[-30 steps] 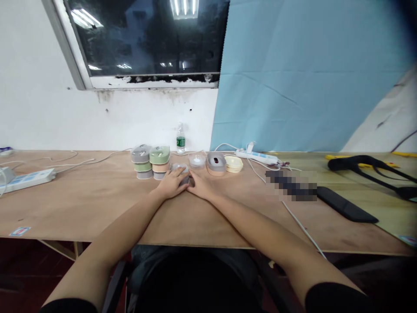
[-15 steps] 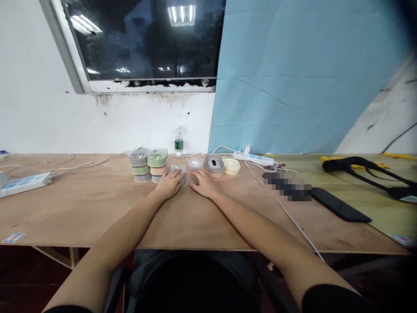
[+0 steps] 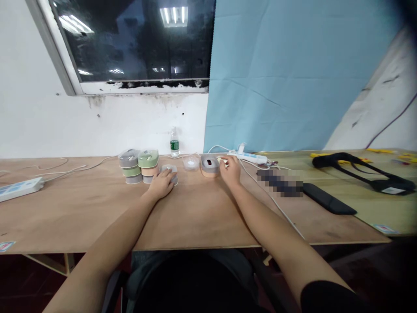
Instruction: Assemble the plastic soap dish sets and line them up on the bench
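My left hand (image 3: 161, 183) lies over the near left side of a low grey container (image 3: 173, 169), its fingers stretched out and resting on it. My right hand (image 3: 231, 170) is closed around the pale yellow scalloped pieces (image 3: 220, 160), mostly hidden behind the fingers. Just left of it stands an oval box (image 3: 210, 167) with a grey top, a small dark window and a peach base. Between the hands sits a clear round-cornered lid or dish (image 3: 191, 162). Beside my left hand are two stacks of boxes, one topped grey (image 3: 129, 158), the other green (image 3: 149, 158).
A water bottle (image 3: 174, 145) stands by the wall. Behind my right hand lies a white power strip (image 3: 250, 157) with cables; another power strip (image 3: 21, 189) is far left. A black phone-like slab (image 3: 329, 200) and a black strap frame (image 3: 361, 171) lie at right.
My right hand has left the grey container's side, moved right past the oval box and closed on the pale yellow pieces. My left hand stays on the grey container. The view has shifted slightly right.
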Tool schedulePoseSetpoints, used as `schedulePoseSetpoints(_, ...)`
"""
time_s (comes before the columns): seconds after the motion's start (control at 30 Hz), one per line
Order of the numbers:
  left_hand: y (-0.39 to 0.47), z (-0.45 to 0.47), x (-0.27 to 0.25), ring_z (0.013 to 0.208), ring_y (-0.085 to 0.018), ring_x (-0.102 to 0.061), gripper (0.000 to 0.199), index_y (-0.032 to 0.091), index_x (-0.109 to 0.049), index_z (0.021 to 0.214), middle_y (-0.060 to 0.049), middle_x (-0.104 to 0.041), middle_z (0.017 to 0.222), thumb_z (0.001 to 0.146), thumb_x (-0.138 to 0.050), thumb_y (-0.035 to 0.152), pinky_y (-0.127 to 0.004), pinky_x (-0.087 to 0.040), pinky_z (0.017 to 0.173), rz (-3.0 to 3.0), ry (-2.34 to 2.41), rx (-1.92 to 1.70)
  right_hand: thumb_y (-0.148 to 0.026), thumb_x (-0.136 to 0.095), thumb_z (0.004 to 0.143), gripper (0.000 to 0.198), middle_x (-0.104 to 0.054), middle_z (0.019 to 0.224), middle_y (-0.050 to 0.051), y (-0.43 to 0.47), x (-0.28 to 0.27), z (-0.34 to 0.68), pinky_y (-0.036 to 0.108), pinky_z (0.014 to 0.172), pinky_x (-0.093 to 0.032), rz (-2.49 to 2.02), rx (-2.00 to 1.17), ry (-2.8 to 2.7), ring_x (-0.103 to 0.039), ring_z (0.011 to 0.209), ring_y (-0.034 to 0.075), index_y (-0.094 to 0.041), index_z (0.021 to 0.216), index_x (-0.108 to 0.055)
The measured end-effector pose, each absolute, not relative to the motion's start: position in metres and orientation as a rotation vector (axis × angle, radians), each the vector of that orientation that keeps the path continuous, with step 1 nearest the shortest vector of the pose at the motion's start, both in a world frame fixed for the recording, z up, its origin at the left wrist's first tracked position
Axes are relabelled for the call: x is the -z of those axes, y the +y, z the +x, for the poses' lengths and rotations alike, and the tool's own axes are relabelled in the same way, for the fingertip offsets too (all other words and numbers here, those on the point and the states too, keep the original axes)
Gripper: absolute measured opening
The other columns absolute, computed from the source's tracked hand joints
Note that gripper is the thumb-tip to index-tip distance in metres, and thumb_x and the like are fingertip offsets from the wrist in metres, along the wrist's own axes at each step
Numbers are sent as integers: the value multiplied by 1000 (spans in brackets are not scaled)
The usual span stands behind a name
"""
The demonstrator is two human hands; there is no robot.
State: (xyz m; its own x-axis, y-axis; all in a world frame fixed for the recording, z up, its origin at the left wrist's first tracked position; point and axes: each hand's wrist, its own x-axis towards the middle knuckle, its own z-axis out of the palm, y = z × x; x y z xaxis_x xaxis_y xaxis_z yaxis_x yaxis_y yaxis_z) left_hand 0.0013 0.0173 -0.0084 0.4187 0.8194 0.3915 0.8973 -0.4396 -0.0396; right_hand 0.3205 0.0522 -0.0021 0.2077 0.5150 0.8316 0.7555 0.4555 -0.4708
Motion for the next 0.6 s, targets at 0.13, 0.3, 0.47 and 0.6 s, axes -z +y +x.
schedulePoseSetpoints(0.13, 18, -3, 7, 132, -26, -40, 48, 27, -47, 134, -7, -43, 145, 86, -48, 32, -45, -34, 104, -2409, -1557, 490, -26, -52, 78, 31, -58, 107, 14, 74, 19, 356, 41, 95, -38, -1499, 185, -1256, -51, 102, 27, -14, 103, -64)
schedulePoseSetpoints(0.3, 21, -9, 6, 126, -26, -46, 43, 26, -53, 128, -7, -48, 141, 87, -50, 38, -45, -34, 104, -2385, -1596, 576, -34, -53, 77, 41, -59, 111, 14, 85, 33, 370, 41, 97, -36, -1739, -17, -1145, -48, 109, 29, -15, 113, -61)
schedulePoseSetpoints(0.47, 23, -13, 6, 124, -27, -47, 39, 25, -56, 123, -8, -52, 137, 88, -48, 40, -45, -35, 102, -2333, -1632, 635, -39, -55, 78, 49, -58, 119, 14, 89, 37, 365, 39, 96, -39, -1797, -66, -1303, -53, 109, 27, -18, 122, -59)
schedulePoseSetpoints(0.6, 23, -14, 6, 124, -27, -48, 39, 25, -56, 123, -8, -53, 136, 87, -48, 38, -47, -35, 101, -2296, -1665, 661, -33, -56, 76, 45, -60, 114, 16, 93, 43, 368, 42, 90, -43, -1791, -17, -1449, -58, 102, 28, -16, 117, -63)
